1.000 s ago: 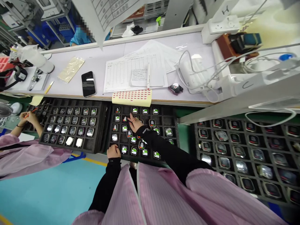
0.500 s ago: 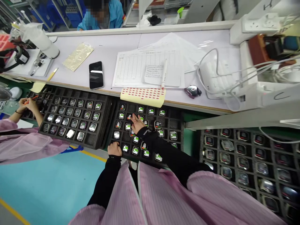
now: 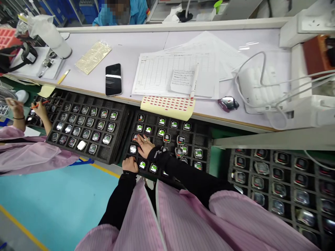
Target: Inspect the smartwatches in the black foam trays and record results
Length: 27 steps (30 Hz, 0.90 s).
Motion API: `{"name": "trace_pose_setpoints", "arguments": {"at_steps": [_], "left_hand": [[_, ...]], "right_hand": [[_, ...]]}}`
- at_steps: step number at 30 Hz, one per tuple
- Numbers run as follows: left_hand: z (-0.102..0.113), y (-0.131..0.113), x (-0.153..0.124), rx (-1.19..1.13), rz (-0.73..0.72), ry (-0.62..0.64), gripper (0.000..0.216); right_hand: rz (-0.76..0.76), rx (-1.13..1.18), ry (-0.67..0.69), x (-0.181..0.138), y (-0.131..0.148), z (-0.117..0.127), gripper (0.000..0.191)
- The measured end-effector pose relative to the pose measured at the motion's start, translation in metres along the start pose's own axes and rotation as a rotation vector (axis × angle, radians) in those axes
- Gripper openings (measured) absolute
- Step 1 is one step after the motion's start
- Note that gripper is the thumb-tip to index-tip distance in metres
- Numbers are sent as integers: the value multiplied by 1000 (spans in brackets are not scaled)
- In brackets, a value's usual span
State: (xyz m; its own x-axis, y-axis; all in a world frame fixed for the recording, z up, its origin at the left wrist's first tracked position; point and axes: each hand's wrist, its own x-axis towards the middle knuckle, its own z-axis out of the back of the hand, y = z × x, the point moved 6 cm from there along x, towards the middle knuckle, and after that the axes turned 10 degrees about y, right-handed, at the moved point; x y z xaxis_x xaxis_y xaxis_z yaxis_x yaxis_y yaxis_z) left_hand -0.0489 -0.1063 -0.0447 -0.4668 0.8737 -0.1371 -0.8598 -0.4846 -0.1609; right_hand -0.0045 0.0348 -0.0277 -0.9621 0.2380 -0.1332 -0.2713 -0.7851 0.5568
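Before me lies a black foam tray (image 3: 202, 140) whose compartments hold several square smartwatches, many with lit green-and-white screens. My right hand (image 3: 144, 145) reaches over its left part, fingers stretched out and apart. A fingertip is on or just above the screen of a smartwatch (image 3: 135, 137) in the left column; the exact contact is too small to tell. My left hand (image 3: 130, 164) is closed over the tray's near left edge, its fingertips hidden. Just above it sits a smartwatch with a bright white screen (image 3: 133, 149). My right forearm covers some watches.
Another watch tray (image 3: 115, 153) stands to the left, near a co-worker's hands (image 3: 40, 111) holding a thin orange tool. More watches fill a tray (image 3: 246, 190) at right. The bench above carries a phone (image 3: 113, 79), papers (image 3: 154, 75), a mouse (image 3: 228, 104) and a cabled white power strip (image 3: 258, 87).
My right hand has moved from a watch in the second column to one nearer me in the left column. The watch it left now shows green and white. My left hand stays put.
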Motion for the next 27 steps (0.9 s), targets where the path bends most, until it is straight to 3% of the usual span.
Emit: {"name": "trace_pose_setpoints", "arguments": {"at_steps": [5,9,16,24,27], "left_hand": [[2,-1,-1,-6,-19,-26,8],[3,-1,-1,-3,-20,-30,8],[1,-1,-1,-1,-16,9,10],[2,-1,0,1,-14,50,10],[2,-1,0,9,-12,57,9]], "right_hand": [[-28,-48,68,6,1,-5,72],[-94,14,-38,14,-14,9,70],[-310,118,-176,36,-65,44,71],[-622,160,-136,81,-107,79,40],[-669,145,-99,98,-113,84,31]]}}
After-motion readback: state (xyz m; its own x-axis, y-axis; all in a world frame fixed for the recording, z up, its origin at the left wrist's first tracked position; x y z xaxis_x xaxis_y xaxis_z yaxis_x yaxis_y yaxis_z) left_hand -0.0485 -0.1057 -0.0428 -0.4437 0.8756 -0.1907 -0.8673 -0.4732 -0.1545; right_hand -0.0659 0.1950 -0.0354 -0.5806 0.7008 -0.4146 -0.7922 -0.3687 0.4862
